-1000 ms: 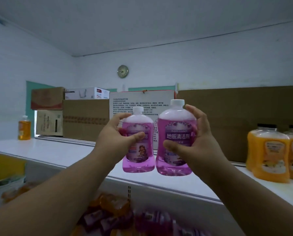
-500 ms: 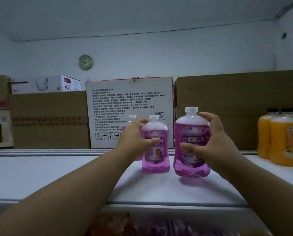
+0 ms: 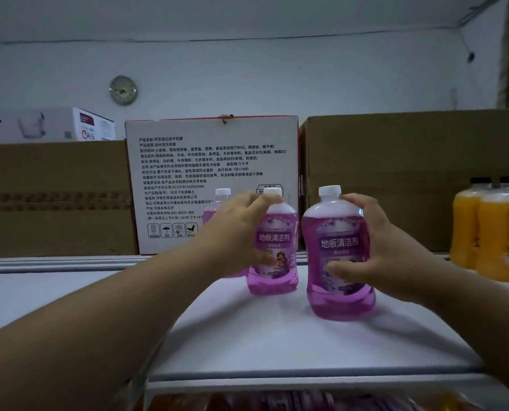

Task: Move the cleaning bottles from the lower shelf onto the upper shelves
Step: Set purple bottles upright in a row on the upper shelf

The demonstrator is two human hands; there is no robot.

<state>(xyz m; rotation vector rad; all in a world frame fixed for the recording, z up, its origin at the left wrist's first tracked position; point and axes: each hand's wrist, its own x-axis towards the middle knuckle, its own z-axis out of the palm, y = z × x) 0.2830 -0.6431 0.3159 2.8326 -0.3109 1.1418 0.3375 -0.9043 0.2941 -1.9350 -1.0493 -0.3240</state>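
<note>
Two purple cleaning bottles with white caps stand upright on the white upper shelf [image 3: 277, 345]. My left hand [image 3: 235, 235] is wrapped around the left purple bottle [image 3: 277, 256]. My right hand [image 3: 377, 253] grips the right purple bottle [image 3: 336, 232], which stands nearer to me. A third purple bottle [image 3: 217, 203] stands behind my left hand, mostly hidden. More bottles on the lower shelf [image 3: 306, 403] show blurred at the bottom edge.
Orange bottles [image 3: 496, 232] stand at the right of the shelf. A white printed carton [image 3: 205, 161] and brown cardboard boxes [image 3: 410, 161] line the back, close behind the bottles. A round clock [image 3: 123, 90] hangs on the wall.
Both hands carried the bottles up and forward over the shelf and lowered them onto its surface. The view turned to face the shelf squarely and came closer.
</note>
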